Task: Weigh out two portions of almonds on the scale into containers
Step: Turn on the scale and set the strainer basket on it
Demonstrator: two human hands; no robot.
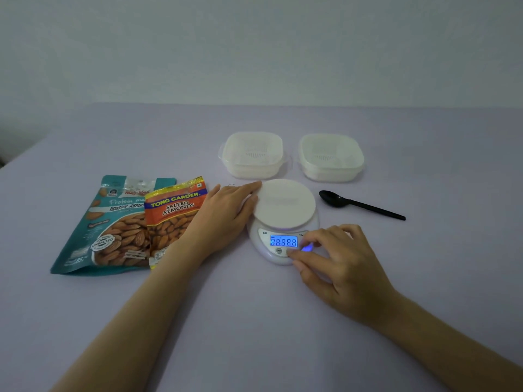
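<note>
Scale (284,222) sits mid-desk, display lit. Left hand (226,216), fingers spread flat, steadies its side, apparently against sliding; right hand (334,256), curled, grasping nothing, presses a button. Almond bags (124,227) unopened at left; containers (252,154) empty behind.

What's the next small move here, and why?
Probably lift the right hand off the button and set one empty container on the scale. The display is lit with all segments, so it looks freshly switched on; the platform is bare, both almond bags look unopened, and the left hand steadies the scale.
</note>
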